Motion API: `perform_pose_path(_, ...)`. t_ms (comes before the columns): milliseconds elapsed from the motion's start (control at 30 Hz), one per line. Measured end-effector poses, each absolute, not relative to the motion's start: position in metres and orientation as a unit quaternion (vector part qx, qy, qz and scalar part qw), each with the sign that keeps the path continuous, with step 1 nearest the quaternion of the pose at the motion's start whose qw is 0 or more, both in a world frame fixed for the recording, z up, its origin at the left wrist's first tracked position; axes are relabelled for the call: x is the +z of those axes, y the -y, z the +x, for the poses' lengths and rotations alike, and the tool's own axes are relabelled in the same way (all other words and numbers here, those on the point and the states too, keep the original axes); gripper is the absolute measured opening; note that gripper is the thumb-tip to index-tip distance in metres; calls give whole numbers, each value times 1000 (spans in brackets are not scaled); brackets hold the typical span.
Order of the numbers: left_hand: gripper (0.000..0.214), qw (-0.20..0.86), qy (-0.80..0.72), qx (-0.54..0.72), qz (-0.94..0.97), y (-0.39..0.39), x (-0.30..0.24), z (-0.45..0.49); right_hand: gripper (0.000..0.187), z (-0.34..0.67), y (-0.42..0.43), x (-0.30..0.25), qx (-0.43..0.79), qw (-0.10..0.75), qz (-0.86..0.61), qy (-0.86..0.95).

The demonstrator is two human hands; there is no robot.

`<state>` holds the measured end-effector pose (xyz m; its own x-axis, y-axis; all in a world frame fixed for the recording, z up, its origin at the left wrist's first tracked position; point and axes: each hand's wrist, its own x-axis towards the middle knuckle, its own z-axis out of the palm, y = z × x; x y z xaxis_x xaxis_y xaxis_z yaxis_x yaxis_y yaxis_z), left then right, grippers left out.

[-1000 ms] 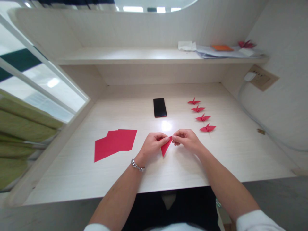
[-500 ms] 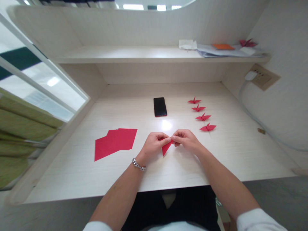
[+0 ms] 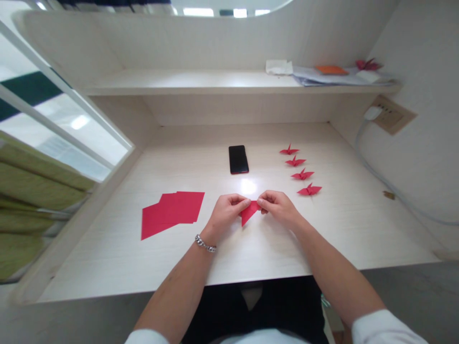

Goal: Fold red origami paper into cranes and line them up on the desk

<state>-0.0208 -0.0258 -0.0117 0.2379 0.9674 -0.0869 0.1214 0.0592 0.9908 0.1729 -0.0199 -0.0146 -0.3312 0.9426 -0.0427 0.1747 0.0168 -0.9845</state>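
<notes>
Between my two hands is a small folded piece of red paper (image 3: 250, 213), with a pointed corner hanging down toward me. My left hand (image 3: 229, 210) pinches its left side between thumb and fingers. At the right corner, my right hand (image 3: 276, 206) grips the paper the same way. Both hands are just above the desk, and the fingers hide part of the folds. Left of them lie overlapping sheets of red paper (image 3: 175, 209). Several folded red paper cranes, the nearest one (image 3: 310, 190) among them, form a slanting row to the right.
A black phone (image 3: 238, 159) lies behind my hands on the white desk (image 3: 107, 258). Papers (image 3: 308, 76), an orange piece (image 3: 332, 70) and a larger red folded paper (image 3: 368, 64) rest on the shelf. A cable (image 3: 380, 177) runs from the wall socket (image 3: 394, 114) along the right side.
My hands have moved slightly apart and a little away from me. More of the red paper shows between them, its top edge now stretched from one hand to the other.
</notes>
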Motion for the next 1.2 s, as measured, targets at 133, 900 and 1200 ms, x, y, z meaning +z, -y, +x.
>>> perform_pose_path(133,26,516,-497,403,569,26,-12,-22,17,173,20,-13,542,347,-458,613)
perform_pose_path(900,23,446,-494,383,641,26,-15,-25,14,177,22,-7,403,273,-481,729)
perform_pose_path(1200,24,469,-516,449,559,22,-10,-44,14,197,7,-14,495,358,-502,612)
